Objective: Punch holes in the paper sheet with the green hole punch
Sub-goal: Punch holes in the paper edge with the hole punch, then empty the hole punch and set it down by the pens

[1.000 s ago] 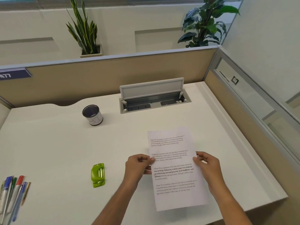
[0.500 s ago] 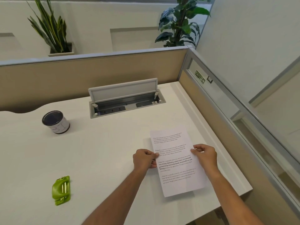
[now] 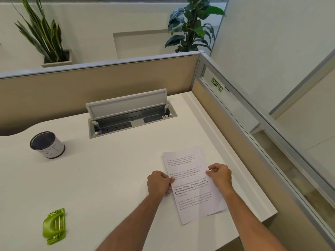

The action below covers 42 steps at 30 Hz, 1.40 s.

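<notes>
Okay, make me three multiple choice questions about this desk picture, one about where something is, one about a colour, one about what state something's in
1. Where is the hole punch?
A. left of both hands
B. on the paper
C. inside the cup

2. What colour is it?
A. red
B. green
C. black

3. How is the paper sheet held?
A. by no hand
B. by one hand
C. by both hands at its side edges

Answers: 1 A, it lies on the desk well left of the hands. 2 B, bright green body. 3 C, left hand and right hand pinch opposite edges.
</notes>
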Motion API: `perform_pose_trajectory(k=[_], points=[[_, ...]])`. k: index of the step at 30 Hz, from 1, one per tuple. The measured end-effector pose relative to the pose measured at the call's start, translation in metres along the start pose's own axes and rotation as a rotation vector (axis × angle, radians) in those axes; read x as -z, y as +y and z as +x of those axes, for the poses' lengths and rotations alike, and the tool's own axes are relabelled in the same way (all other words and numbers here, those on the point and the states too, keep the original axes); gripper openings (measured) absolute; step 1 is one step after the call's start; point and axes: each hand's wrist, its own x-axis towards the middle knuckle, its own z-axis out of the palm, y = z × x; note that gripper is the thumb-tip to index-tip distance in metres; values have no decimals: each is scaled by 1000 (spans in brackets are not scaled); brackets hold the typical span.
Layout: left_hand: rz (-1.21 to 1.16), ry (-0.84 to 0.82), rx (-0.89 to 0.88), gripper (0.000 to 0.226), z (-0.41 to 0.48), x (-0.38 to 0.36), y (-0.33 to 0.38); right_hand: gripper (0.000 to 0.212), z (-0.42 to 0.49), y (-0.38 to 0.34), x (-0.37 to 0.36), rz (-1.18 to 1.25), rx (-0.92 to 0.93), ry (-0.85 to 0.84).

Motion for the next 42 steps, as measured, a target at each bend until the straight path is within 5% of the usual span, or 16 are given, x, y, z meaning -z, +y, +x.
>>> perform_pose_trajectory(k=[7, 13, 20, 27, 34, 42], points=[[146, 33, -47, 34, 4, 8, -9, 14, -2, 7, -11, -131, -1, 49], [224, 53, -185, 21, -10, 83, -26, 19, -42, -11, -21, -255, 306, 191], [475, 269, -495, 35, -42, 257, -98, 29, -145, -70, -109, 19, 542, -237], [503, 124, -367, 93, -54, 387, -179, 43, -249, -118, -241, -20, 672, -662], [600, 70, -410, 112, -44, 405, -207, 98, -307, -148, -323, -465, 786, -708], [699, 173, -582, 76, -34, 406, -217, 113, -318, -161, -355, -649, 885, -707]])
